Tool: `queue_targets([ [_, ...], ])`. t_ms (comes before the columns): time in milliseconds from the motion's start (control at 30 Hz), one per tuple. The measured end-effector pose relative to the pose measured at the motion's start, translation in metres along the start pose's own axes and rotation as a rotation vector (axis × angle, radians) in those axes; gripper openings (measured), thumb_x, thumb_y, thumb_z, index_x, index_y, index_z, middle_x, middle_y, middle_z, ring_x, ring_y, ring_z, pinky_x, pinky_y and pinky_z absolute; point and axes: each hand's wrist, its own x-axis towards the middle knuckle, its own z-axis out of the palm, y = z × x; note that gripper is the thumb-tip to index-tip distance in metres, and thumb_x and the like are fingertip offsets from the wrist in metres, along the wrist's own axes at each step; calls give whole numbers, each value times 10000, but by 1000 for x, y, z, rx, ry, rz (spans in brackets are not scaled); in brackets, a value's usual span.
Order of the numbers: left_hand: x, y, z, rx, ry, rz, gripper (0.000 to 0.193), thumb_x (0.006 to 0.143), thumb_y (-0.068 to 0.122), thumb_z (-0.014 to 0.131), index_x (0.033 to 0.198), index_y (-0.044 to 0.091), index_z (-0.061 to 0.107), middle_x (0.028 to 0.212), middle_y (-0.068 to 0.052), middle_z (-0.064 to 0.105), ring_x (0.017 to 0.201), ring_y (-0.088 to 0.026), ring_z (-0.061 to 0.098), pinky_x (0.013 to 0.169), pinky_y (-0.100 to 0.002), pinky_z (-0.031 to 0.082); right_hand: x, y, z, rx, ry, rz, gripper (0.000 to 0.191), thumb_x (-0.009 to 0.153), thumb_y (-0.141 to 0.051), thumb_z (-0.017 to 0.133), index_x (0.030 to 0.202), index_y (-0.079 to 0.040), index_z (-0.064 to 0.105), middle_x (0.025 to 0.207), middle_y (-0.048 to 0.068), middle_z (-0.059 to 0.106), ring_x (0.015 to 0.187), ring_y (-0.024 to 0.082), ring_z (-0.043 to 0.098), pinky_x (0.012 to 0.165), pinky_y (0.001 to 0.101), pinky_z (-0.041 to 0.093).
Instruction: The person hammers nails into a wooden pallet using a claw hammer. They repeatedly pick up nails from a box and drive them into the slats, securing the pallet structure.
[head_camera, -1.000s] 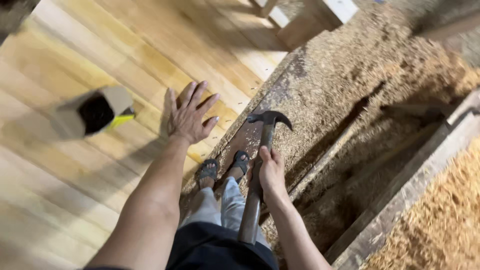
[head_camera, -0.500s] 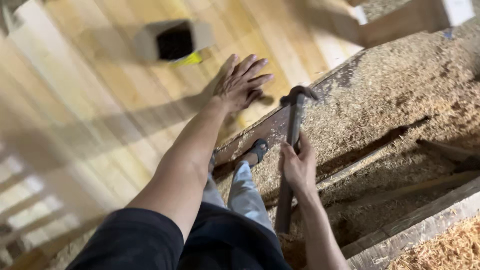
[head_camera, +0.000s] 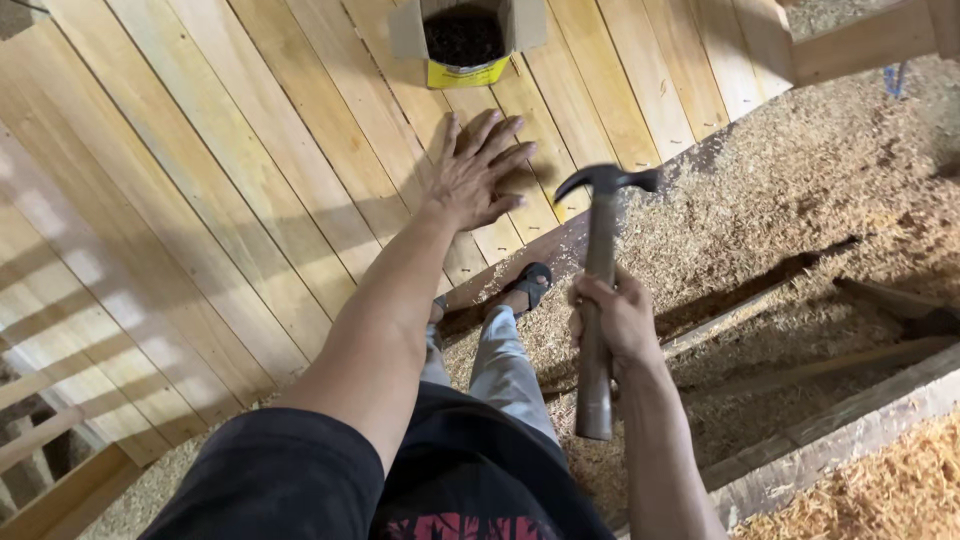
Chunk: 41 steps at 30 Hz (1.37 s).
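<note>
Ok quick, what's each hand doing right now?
Left hand: open, fingers spread, flat on the planks, holding nothing.
Right hand: closed around the hammer handle.

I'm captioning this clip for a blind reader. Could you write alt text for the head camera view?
Seen from above, a person's right hand grips a claw hammer by its wooden handle, while the left hand reaches open-palmed over the wooden plank wall. A cardboard box sits on the planks, above sawdust and sandalled feet.

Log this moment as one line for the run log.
left hand: flat on pale wooden plank floor | right hand: grips wooden-handled claw hammer, head raised | open cardboard box: beyond left hand
</note>
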Motion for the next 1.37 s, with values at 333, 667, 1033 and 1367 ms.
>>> queue_targets([
  [333, -5, 10, -15, 17, -64, -48, 1073, 766, 778, 635, 1630, 428, 103, 1728, 40, -87, 1587, -267, -85, 1185, -731, -121, 8, 37, 41, -561, 183, -99, 330, 950, -130, 555, 1260, -27, 505, 745, 39, 602, 510, 126, 545, 423, 331, 501],
  [667, -6, 12, 13, 25, 18, -67, 834, 890, 756, 420, 1622, 462, 150, 1728, 36, -72, 1573, -289, -115, 1148, -743, -146, -28, 2, 42, -637, 32, 48, 720, 870, -72, 522, 1558, -127, 318, 1027, 141, 658, 639, 179, 615, 516, 334, 559],
  [1033, 2, 4, 32, -7, -29, -55, 678, 945, 779, 304, 1572, 530, 242, 1711, 67, -120, 1577, -271, -129, 1165, -760, -119, -69, 32, 19, 144, -277, -819, 512, 988, -511, 584, 1267, -84, 624, 1490, 98, 495, 1279, 287, 633, 1066, 430, 599],
  [1367, 4, 12, 14, 133, -140, -62, 556, 1044, 547, 466, 1551, 528, 238, 1759, 26, -164, 1597, -304, -154, 1144, -793, -94, 25, 79, 12, 46, 148, -1308, 199, 995, -393, 732, 975, -205, 671, 951, -36, 793, 898, 183, 730, 881, 491, 600],
])
